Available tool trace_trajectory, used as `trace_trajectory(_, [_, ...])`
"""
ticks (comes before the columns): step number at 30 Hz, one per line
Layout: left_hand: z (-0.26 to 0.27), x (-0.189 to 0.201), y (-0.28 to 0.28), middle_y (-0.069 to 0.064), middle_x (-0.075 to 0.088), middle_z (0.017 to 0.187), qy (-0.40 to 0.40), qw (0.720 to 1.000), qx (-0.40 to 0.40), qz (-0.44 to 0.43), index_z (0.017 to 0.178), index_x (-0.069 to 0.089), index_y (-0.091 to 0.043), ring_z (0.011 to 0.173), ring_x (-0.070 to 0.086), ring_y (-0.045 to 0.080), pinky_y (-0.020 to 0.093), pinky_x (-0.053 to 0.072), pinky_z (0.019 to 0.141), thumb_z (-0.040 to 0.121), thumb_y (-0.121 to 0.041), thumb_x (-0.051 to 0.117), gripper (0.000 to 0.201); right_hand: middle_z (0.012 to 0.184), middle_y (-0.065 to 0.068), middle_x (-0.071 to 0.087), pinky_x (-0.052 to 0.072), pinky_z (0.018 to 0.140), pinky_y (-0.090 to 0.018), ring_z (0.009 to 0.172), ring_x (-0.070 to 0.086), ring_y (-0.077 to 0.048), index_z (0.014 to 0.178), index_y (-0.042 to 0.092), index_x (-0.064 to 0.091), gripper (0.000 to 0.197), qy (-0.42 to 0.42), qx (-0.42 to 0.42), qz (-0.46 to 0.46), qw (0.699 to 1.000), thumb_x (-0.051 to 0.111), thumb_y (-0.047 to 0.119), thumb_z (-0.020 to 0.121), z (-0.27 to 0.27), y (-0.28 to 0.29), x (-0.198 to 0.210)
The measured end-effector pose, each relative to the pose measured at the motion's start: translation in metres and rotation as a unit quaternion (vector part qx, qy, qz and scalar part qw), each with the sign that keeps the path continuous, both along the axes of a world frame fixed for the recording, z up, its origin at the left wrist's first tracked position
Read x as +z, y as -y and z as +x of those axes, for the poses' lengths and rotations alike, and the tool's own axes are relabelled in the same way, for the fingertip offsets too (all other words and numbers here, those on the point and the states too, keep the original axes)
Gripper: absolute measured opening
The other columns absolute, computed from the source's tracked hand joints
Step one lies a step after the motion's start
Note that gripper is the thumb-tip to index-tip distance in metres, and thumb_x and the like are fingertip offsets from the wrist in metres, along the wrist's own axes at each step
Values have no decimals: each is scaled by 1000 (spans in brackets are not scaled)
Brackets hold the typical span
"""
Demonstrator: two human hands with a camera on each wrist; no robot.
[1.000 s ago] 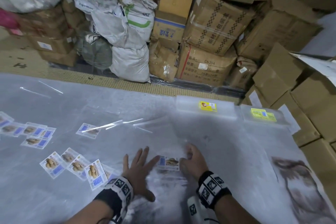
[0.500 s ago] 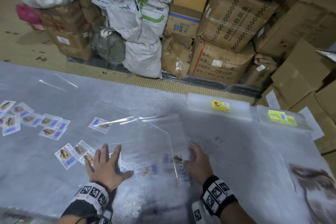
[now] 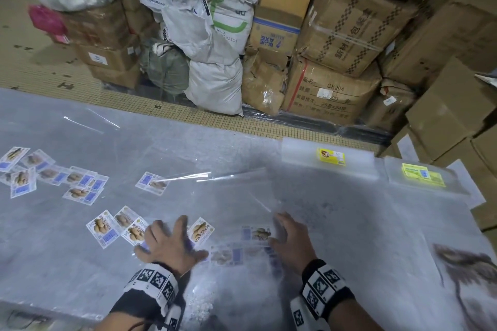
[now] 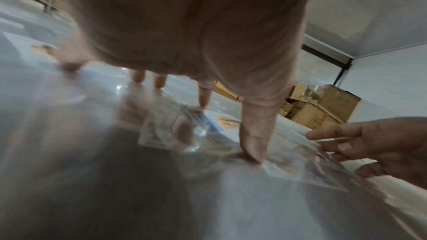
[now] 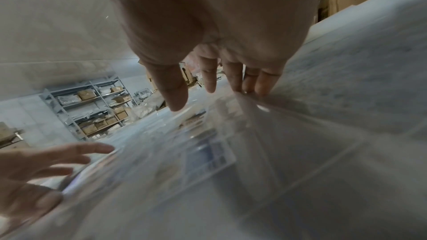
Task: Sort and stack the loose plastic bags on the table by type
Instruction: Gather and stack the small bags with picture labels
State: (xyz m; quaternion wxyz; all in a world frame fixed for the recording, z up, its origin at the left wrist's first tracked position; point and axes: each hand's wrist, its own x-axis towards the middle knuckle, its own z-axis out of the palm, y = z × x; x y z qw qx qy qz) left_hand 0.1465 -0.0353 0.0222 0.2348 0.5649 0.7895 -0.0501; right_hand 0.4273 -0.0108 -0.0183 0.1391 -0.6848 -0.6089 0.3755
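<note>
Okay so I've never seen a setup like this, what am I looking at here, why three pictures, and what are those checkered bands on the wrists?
No machine here: a person sorts clear plastic bags with bare hands. The big picture comes from a camera on the head; the other two come from cameras strapped to the wrists, looking along the fingers. What the checkered wristbands are for, the pictures do not say.

The left hand lies flat with spread fingers on loose bags with peanut labels. The right hand rests its fingertips on a bag with a label; nothing is in a closed grip. More labelled bags lie scattered to the left on the table. At the far edge sit two neat stacks, each with a yellow label: one and another. Cardboard boxes and sacks stand behind.
</note>
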Motion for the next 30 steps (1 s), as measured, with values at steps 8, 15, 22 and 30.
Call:
trace_trajectory(8, [23,1,-23,-4,-18,161,83,986,-145,12,146,14,-54,149,-14,29,62,-4,115,78,-30,72,93,154,4,33,30,116,-37,142,29,-21,148,22,37,68,-13,6,19,1000,67,33,88,-11,-4,11])
trace_trajectory(15, [4,-16,-12,7,21,151,29,997,-46,47,140,22,-41,140,22,29,58,26,114,66,-59,72,91,117,6,53,47,93,-36,112,52,-19,114,21,55,45,66,29,48,996,71,36,74,-10,-1,11])
trace_trajectory(22, [3,-9,-11,4,9,160,20,996,-58,59,146,22,-49,145,13,30,54,19,117,88,-45,59,69,119,2,45,41,87,-36,114,45,-30,107,30,48,37,152,26,15,988,62,25,73,-10,-11,21])
trace_trajectory(30, [5,-11,-12,2,-2,162,16,996,-83,12,150,9,-46,148,5,30,59,14,114,71,-72,63,99,110,-8,63,43,86,-27,106,60,-29,127,13,52,54,-11,-177,8,984,65,3,76,11,-21,19])
